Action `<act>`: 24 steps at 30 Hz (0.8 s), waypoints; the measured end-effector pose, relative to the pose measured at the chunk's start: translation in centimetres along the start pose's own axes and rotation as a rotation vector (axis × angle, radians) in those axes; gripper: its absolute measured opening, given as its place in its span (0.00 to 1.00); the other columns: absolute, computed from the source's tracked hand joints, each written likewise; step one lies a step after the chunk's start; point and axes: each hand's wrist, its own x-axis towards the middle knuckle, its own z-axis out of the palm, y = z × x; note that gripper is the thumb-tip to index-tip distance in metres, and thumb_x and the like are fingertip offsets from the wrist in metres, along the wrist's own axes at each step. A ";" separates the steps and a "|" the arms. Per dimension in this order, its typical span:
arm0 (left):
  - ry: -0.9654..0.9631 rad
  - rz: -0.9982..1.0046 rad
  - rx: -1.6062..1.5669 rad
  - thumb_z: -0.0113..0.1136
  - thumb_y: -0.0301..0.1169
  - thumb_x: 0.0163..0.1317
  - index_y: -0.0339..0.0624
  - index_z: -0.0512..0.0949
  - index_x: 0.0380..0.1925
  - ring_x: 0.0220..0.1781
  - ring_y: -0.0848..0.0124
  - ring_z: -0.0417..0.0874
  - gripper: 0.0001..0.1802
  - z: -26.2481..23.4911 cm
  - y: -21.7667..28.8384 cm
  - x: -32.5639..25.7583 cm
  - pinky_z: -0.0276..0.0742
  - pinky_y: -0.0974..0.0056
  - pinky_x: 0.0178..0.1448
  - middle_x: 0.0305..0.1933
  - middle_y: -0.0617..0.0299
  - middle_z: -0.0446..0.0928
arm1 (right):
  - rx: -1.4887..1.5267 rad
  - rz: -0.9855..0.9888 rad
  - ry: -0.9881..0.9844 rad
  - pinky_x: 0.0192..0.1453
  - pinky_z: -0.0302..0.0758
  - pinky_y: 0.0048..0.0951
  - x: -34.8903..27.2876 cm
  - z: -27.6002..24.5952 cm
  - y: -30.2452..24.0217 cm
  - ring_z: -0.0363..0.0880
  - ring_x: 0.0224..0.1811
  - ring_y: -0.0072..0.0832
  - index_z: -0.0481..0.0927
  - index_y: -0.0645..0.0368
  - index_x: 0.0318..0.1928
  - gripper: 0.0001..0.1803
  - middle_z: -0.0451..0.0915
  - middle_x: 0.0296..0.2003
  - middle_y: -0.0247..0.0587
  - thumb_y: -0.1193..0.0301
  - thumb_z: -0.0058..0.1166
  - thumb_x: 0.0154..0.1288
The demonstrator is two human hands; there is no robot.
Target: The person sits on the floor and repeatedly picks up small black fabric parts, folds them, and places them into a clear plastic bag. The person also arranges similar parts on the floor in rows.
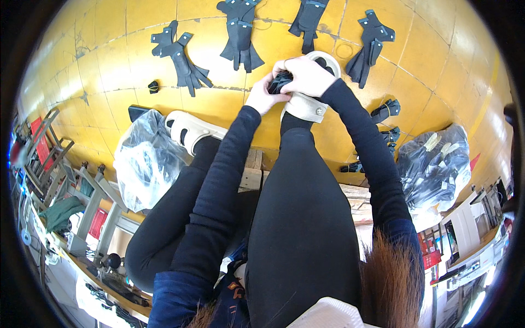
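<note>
Both my hands are closed around a small black bundle (280, 82) just above my right shoe (304, 107). My left hand (262, 97) grips it from the left, with the thumb below. My right hand (308, 76) curls over its right side, the fingers bent against it. Most of the bundle is hidden by the fingers, and I cannot make out what it consists of. Beyond my hands, several fanned stacks of flat black pieces (239, 44) with small pale tags lie on the floor. They look like fabric or strap pieces.
The floor (115, 65) is yellow tile. A small black roll (153, 87) and a dark flat object (139, 112) lie left. Rolled black bundles (385, 111) lie right, near a clear bag of dark pieces (435, 167). Another clear plastic bag (145, 158) sits by my left shoe (191, 131).
</note>
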 end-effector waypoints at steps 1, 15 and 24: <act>-0.069 -0.063 0.068 0.76 0.31 0.43 0.37 0.71 0.53 0.51 0.71 0.78 0.35 -0.4 1.3 -0.2 0.70 0.66 0.61 0.47 0.59 0.78 | -0.010 -0.013 0.016 0.47 0.74 0.39 -0.6 -0.7 -1.3 0.79 0.44 0.40 0.77 0.52 0.41 0.18 0.80 0.34 0.42 0.66 0.62 0.47; 0.006 -0.034 -0.234 0.74 0.25 0.47 0.40 0.77 0.38 0.35 0.76 0.80 0.18 1.0 9.0 -0.6 0.77 0.70 0.45 0.31 0.67 0.78 | -0.104 -0.169 0.459 0.68 0.62 0.35 -3.5 -2.9 -6.8 0.67 0.65 0.45 0.66 0.55 0.65 0.36 0.67 0.63 0.54 0.67 0.59 0.54; -0.262 -0.146 -0.860 0.58 0.21 0.60 0.40 0.67 0.57 0.49 0.64 0.80 0.24 1.0 10.4 -2.3 0.79 0.50 0.56 0.45 0.58 0.76 | 0.940 -0.209 0.655 0.67 0.66 0.34 -4.1 -2.1 -6.3 0.71 0.59 0.28 0.75 0.62 0.52 0.15 0.72 0.57 0.46 0.79 0.48 0.64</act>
